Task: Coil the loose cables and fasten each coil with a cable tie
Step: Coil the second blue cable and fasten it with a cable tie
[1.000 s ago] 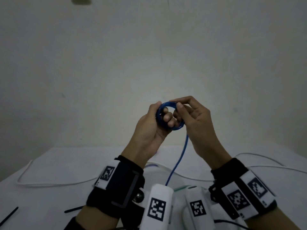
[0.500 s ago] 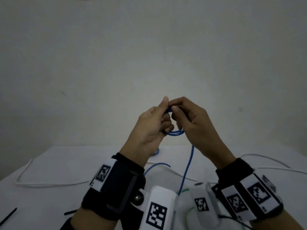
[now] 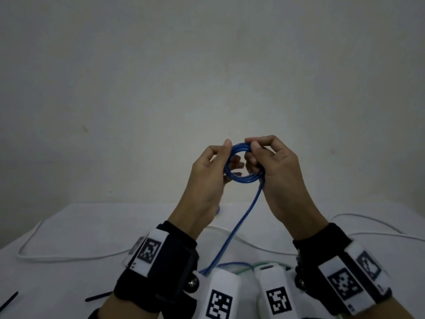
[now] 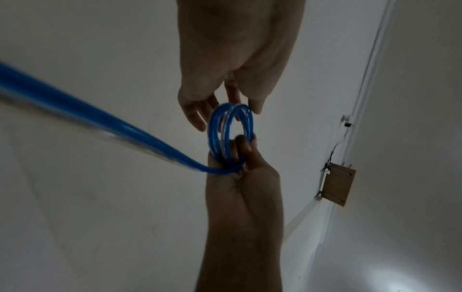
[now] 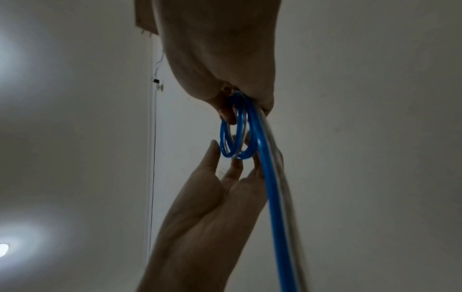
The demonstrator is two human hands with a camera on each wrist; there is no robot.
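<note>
A blue cable [image 3: 244, 180] is wound into a small ring of several turns, held up in front of the wall above the table. My left hand [image 3: 230, 155] holds the ring's left side, thumb up and fingers showing through the ring. My right hand [image 3: 251, 148] pinches the top right of the ring. The loose tail [image 3: 239, 226] hangs from the ring's lower right down to the table. In the left wrist view the coil [image 4: 226, 126] is edge-on between both hands. In the right wrist view the coil [image 5: 237, 138] and its tail [image 5: 275, 197] pass under my right hand [image 5: 240, 106].
On the white table [image 3: 115, 217] lie a white cable [image 3: 69, 257] at left and another white cable [image 3: 368, 224] at right. A green cable [image 3: 243, 268] lies near my wrists. Two black cable ties [image 3: 99, 297] [image 3: 9, 300] lie at the near left edge.
Half a second ago the hands were pressed together with the coil nearly hidden. Now the ring faces me, the hands are slightly apart, and the tail hangs straighter.
</note>
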